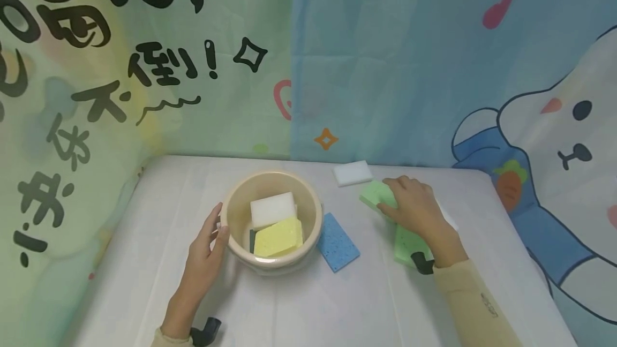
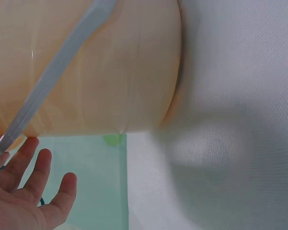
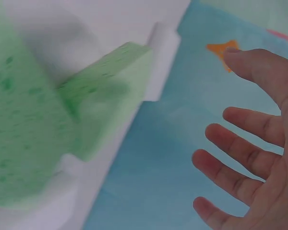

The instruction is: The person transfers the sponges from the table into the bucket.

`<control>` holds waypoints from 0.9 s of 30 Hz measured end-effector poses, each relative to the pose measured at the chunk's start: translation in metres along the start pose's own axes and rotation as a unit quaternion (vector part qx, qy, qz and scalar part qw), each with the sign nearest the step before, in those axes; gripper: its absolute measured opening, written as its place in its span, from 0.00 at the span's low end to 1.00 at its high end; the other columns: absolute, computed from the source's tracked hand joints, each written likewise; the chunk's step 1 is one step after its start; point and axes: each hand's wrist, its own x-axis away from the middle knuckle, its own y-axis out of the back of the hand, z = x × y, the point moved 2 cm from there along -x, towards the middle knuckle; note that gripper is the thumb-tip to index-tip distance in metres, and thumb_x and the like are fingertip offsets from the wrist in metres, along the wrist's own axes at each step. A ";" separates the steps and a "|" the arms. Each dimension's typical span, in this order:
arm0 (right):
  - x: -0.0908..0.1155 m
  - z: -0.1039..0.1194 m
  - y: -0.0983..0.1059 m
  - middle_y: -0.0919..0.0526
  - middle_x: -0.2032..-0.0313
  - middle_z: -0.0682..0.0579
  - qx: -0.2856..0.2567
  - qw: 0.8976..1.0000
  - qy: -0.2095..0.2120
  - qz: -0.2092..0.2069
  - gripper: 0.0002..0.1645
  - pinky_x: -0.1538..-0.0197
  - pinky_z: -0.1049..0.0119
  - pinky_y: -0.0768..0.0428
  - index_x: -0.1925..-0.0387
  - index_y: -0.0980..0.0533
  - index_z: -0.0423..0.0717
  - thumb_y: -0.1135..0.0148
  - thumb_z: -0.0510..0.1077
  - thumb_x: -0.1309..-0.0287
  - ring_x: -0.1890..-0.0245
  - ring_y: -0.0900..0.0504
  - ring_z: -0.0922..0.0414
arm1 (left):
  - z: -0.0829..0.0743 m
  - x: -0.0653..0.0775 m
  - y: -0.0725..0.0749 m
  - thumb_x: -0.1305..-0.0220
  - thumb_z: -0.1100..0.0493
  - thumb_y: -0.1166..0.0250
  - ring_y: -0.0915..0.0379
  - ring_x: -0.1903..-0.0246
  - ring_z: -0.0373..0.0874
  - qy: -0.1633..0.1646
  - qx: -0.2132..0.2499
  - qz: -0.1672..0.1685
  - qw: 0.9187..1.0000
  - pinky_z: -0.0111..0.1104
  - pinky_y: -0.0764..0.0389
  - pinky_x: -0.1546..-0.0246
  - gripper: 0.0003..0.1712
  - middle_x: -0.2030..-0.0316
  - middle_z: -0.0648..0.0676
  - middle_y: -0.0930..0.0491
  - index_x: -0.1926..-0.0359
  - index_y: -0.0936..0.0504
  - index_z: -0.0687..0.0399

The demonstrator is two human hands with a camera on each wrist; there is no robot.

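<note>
A cream bucket (image 1: pixel 272 185) holds a white sponge (image 1: pixel 273 209), a yellow sponge (image 1: pixel 278 238) and something dark. The left hand (image 1: pixel 206 261), fingers spread, is at its side; the right hand (image 1: pixel 412 209), fingers apart, hangs over green sponges (image 1: pixel 408 244) on the table (image 1: pixel 308 309).

Smooth and glossy, like plastic, on the cream bucket (image 2: pixel 125 67), with small bright reflections on its wall. Smooth, grey and plastic-looking along its flat handle (image 2: pixel 45 88). Matt and rough on the large green sponge (image 3: pixel 29 124), with dark, uneven pits across its broad face. Matt and speckled likewise on the blue sponge (image 1: pixel 338 242). Matt and foam-like on the yellow sponge (image 1: pixel 278 238) and on the white sponge (image 1: pixel 272 209), smoother in look. Finely textured and matt on the white tablecloth (image 2: pixel 264 62). Printed, smooth and lightly creased on the fabric backdrop (image 1: pixel 376 68). Cloth, and matt, on the beige sleeve (image 1: pixel 472 293).
</note>
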 end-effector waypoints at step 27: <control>-0.007 -0.049 -0.047 0.30 0.44 0.23 -0.007 0.988 -0.097 0.121 0.52 0.48 0.23 0.36 0.39 0.32 0.24 0.31 0.65 0.45 0.46 0.33 0.25 | 0.003 0.000 0.000 0.20 0.56 0.51 0.34 0.35 0.59 -0.002 0.001 0.000 1.000 0.55 0.33 0.34 0.30 0.28 0.59 0.37 0.22 0.44 0.55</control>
